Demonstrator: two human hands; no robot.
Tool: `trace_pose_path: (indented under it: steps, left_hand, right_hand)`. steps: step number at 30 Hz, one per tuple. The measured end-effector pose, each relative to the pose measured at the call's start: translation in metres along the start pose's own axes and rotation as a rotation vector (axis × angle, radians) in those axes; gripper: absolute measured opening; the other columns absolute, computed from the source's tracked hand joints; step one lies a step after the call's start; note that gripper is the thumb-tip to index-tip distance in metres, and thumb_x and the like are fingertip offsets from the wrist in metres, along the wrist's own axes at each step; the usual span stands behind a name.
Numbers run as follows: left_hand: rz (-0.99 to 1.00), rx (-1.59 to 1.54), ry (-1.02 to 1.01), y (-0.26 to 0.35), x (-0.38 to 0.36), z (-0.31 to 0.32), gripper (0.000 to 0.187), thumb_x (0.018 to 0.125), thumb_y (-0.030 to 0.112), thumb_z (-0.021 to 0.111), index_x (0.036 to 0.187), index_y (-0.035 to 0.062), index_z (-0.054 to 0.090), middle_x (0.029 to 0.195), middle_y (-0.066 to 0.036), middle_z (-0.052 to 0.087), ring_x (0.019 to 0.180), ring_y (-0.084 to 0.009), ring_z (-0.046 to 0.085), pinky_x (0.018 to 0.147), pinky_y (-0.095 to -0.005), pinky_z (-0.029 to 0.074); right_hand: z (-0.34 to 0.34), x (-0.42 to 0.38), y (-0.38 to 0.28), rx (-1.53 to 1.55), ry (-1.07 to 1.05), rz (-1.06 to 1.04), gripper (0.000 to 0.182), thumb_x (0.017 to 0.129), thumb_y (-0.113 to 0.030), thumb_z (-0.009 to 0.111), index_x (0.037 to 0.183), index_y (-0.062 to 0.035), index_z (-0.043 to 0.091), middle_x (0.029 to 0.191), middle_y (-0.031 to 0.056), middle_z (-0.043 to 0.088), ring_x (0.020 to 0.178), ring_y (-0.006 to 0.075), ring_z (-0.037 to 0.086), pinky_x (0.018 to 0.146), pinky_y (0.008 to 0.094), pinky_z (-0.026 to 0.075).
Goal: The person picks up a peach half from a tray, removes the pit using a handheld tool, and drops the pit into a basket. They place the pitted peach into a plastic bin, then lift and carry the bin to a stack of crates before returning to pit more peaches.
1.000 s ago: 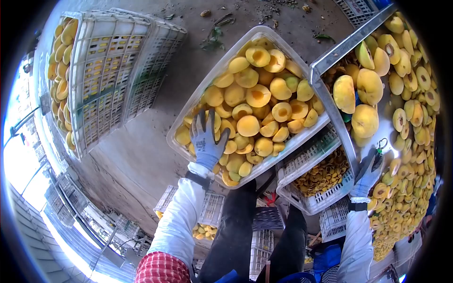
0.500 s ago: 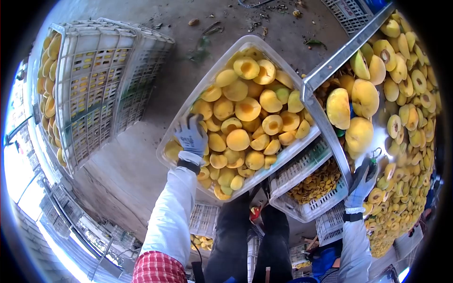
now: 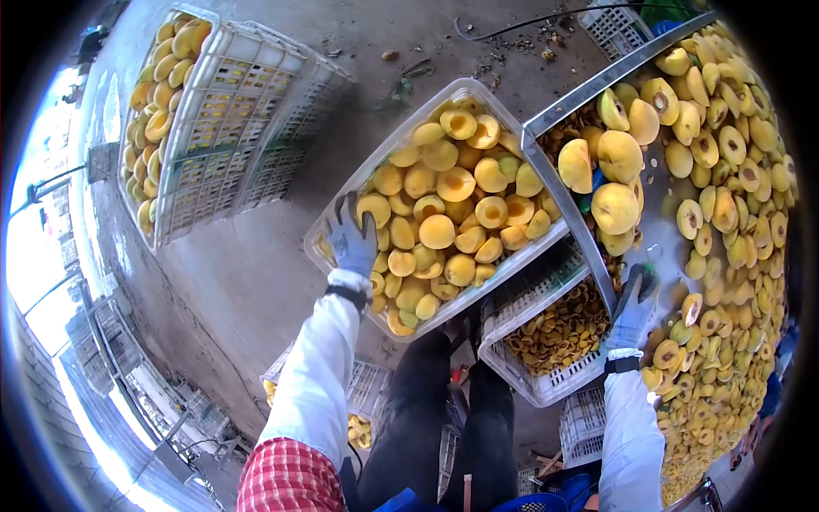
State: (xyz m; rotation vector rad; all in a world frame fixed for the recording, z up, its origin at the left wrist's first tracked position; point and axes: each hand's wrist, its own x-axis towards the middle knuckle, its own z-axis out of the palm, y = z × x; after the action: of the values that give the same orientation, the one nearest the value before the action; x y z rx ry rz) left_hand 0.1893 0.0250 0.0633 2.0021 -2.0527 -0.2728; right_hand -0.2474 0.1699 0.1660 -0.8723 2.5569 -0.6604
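My left hand, in a grey-blue glove, is over the left end of a clear plastic crate. Its fingers are apart, and I see nothing in it. Yellow peach halves fill the crate, several with the pit hollow facing up. My right hand, also gloved, is closed at the edge of the metal work table. A small loop tool with a green part sticks out past its fingers, somewhat blurred. Large peach halves lie on the table beyond that hand.
Stacked white crates of peach halves stand on the left. Under the table edge, a white basket holds thin brownish-yellow pieces. Many cut peaches cover the table to the right. A black hose crosses the floor at the top.
The view has shifted, so the left crates sit further right and the table further left. My left hand stays at the crate's left end, its fingers more spread. My right hand still holds the loop tool.
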Motion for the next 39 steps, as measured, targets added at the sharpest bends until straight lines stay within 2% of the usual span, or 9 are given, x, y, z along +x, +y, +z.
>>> trace_pose_path:
  steps: [3, 9, 11, 15, 21, 27, 29, 31, 39]
  left_hand:
    - [-0.083, -0.024, 0.051, 0.007, -0.071, -0.050, 0.048, 0.080, 0.019, 0.064, 0.123, 0.0050, 0.051, 0.118, -0.017, 0.052, 0.111, -0.0362, 0.046, 0.096, -0.0447, 0.035]
    - [-0.852, -0.346, -0.092, -0.049, -0.216, -0.026, 0.049, 0.079, 0.025, 0.070, 0.118, 0.0008, 0.053, 0.111, -0.015, 0.058, 0.103, -0.0297, 0.054, 0.090, -0.0396, 0.043]
    - [-0.929, -0.785, 0.082, -0.060, -0.205, -0.012, 0.035, 0.083, 0.006, 0.067, 0.114, 0.0010, 0.053, 0.100, -0.009, 0.059, 0.089, -0.0164, 0.057, 0.076, -0.0257, 0.049]
    - [-1.207, -1.008, 0.108, -0.084, -0.159, 0.006, 0.036, 0.082, 0.007, 0.067, 0.113, 0.0003, 0.051, 0.098, -0.007, 0.059, 0.081, -0.0153, 0.056, 0.071, -0.0272, 0.048]
    - [-1.219, -0.967, 0.053, -0.135, -0.141, 0.060, 0.038, 0.078, 0.003, 0.063, 0.114, 0.0024, 0.049, 0.096, -0.008, 0.058, 0.078, -0.0170, 0.056, 0.071, -0.0291, 0.050]
    - [-1.172, -1.300, 0.041, -0.159, -0.173, 0.077, 0.030, 0.083, 0.008, 0.062, 0.111, 0.0045, 0.052, 0.097, -0.007, 0.061, 0.080, -0.0190, 0.060, 0.070, -0.0323, 0.053]
    - [-1.165, -1.310, 0.045, -0.152, -0.177, 0.072, 0.032, 0.087, 0.013, 0.059, 0.117, 0.0043, 0.052, 0.105, -0.009, 0.060, 0.088, -0.0222, 0.061, 0.077, -0.0344, 0.053]
    - [-1.161, -1.415, 0.019, -0.142, -0.174, 0.067, 0.032, 0.089, 0.016, 0.057, 0.119, 0.0041, 0.052, 0.108, -0.010, 0.060, 0.090, -0.0237, 0.061, 0.080, -0.0355, 0.053]
    - [-1.318, -1.620, -0.287, -0.143, -0.174, 0.046, 0.028, 0.094, 0.022, 0.052, 0.115, 0.0031, 0.054, 0.109, -0.010, 0.061, 0.095, -0.0241, 0.061, 0.086, -0.0363, 0.051]
  right_hand:
    - [0.008, 0.006, 0.030, 0.102, 0.024, -0.043, 0.035, 0.093, -0.021, 0.052, 0.116, 0.0050, 0.049, 0.104, 0.0207, 0.061, 0.094, 0.0291, 0.060, 0.084, 0.0347, 0.045]
    - [0.003, 0.004, 0.015, 0.065, 0.043, -0.046, 0.036, 0.092, -0.020, 0.054, 0.115, 0.0072, 0.048, 0.107, 0.0198, 0.061, 0.094, 0.0266, 0.059, 0.085, 0.0342, 0.044]
    - [0.004, 0.005, 0.013, -0.016, 0.047, -0.051, 0.034, 0.092, -0.020, 0.054, 0.113, 0.0068, 0.049, 0.105, 0.0187, 0.061, 0.092, 0.0263, 0.059, 0.084, 0.0336, 0.044]
    - [0.010, 0.010, 0.030, -0.065, 0.149, -0.091, 0.037, 0.092, -0.026, 0.054, 0.112, 0.0050, 0.051, 0.104, 0.0189, 0.061, 0.092, 0.0280, 0.059, 0.084, 0.0349, 0.044]
    - [0.012, 0.011, 0.034, -0.091, 0.309, -0.100, 0.042, 0.092, -0.032, 0.054, 0.111, 0.0052, 0.055, 0.104, 0.0212, 0.063, 0.094, 0.0315, 0.060, 0.085, 0.0364, 0.044]
    - [0.027, -0.026, -0.012, -0.106, 0.345, -0.276, 0.037, 0.083, -0.010, 0.065, 0.116, 0.0008, 0.051, 0.102, 0.0128, 0.060, 0.092, 0.0221, 0.060, 0.084, 0.0326, 0.048]
    - [0.047, -0.048, -0.043, 0.270, -0.008, -0.551, 0.040, 0.079, -0.011, 0.068, 0.115, -0.0028, 0.052, 0.100, 0.0132, 0.059, 0.088, 0.0218, 0.061, 0.078, 0.0319, 0.050]
    - [0.076, -0.048, -0.126, -0.202, -0.057, -1.182, 0.043, 0.076, -0.013, 0.069, 0.115, -0.0067, 0.053, 0.103, 0.0153, 0.058, 0.086, 0.0251, 0.062, 0.075, 0.0337, 0.053]
    - [0.250, 0.071, -0.129, -0.795, -0.074, -0.616, 0.058, 0.079, -0.022, 0.064, 0.132, -0.0117, 0.044, 0.130, 0.0188, 0.048, 0.116, 0.0330, 0.050, 0.098, 0.0393, 0.041]
